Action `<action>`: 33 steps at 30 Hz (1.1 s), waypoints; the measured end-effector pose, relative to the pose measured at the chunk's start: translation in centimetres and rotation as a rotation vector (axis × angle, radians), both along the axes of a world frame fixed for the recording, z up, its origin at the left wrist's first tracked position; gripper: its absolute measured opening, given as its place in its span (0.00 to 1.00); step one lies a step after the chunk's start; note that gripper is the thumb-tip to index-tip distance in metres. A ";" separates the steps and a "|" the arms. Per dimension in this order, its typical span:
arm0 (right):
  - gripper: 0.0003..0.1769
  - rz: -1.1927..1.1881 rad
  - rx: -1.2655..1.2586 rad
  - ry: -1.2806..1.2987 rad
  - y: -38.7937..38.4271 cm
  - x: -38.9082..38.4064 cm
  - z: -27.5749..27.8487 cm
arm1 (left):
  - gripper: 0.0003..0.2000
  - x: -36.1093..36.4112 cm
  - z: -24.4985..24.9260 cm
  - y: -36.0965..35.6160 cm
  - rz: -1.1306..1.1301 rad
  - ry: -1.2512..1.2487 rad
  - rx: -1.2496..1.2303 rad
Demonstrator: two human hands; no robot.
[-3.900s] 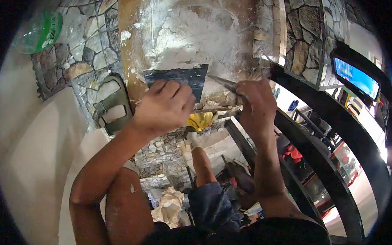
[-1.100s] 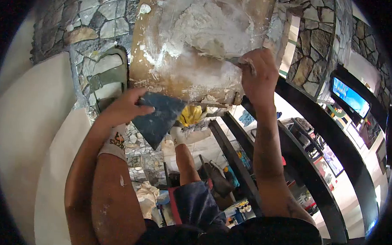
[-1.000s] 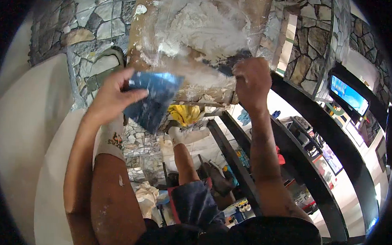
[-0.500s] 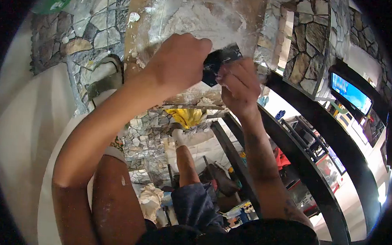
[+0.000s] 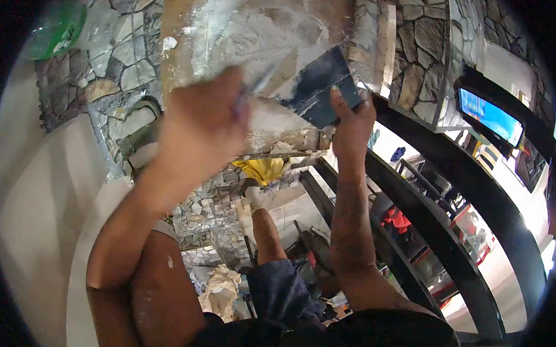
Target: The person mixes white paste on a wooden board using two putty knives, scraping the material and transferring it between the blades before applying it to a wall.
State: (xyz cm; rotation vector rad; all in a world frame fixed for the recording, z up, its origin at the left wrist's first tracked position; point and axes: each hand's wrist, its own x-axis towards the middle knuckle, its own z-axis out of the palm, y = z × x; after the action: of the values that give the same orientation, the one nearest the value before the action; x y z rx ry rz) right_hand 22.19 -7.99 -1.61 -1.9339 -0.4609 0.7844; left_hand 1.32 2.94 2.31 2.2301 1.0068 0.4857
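My right hand [image 5: 352, 118] holds a black flat putty spreader [image 5: 323, 83] near its lower right corner, thumb on top. White paste smears its face and left edge. Left of it, my left hand [image 5: 203, 119] is blurred by motion with its fingers closed. A thin grey blade-like tool [image 5: 261, 80] sticks out from that hand, too smeared to name exactly. Both hands are over a brownish board [image 5: 178, 60] coated with whitish paste [image 5: 258, 35].
Stone-patterned surfaces [image 5: 138, 52] flank the board. A green translucent container [image 5: 59, 31] stands at upper left. Dark curved beams [image 5: 461, 174] run down the right, near a lit screen [image 5: 491, 117]. Below are a yellow cloth [image 5: 263, 170] and a foot [image 5: 256, 197].
My left hand has drawn away from the spreader, leftward and slightly down. The spreader has tilted to show more of its face, and my right thumb now lies on it.
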 end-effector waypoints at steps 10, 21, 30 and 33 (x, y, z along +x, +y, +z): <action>0.12 0.074 0.014 -0.132 1.2 -6.7 1.0 | 0.08 0.8 -1.8 -2.3 -0.104 0.031 0.134; 0.18 0.788 -0.260 -0.721 -2.8 0.0 0.8 | 0.16 -4.3 -8.2 -1.4 0.157 -0.190 -0.663; 0.29 1.104 -0.078 -0.796 -2.1 0.6 -4.6 | 0.14 -9.8 -12.7 -9.0 -0.267 0.109 -1.229; 0.31 1.126 -0.034 -0.859 -0.9 1.2 -2.8 | 0.13 -11.2 -12.6 -9.7 -0.379 0.162 -0.965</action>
State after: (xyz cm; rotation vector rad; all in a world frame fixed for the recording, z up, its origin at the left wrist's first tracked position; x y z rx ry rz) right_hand 23.41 -8.93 -4.41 -1.8757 -2.1675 0.5371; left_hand -9.85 -6.72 -10.33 1.5120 0.6480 -0.3140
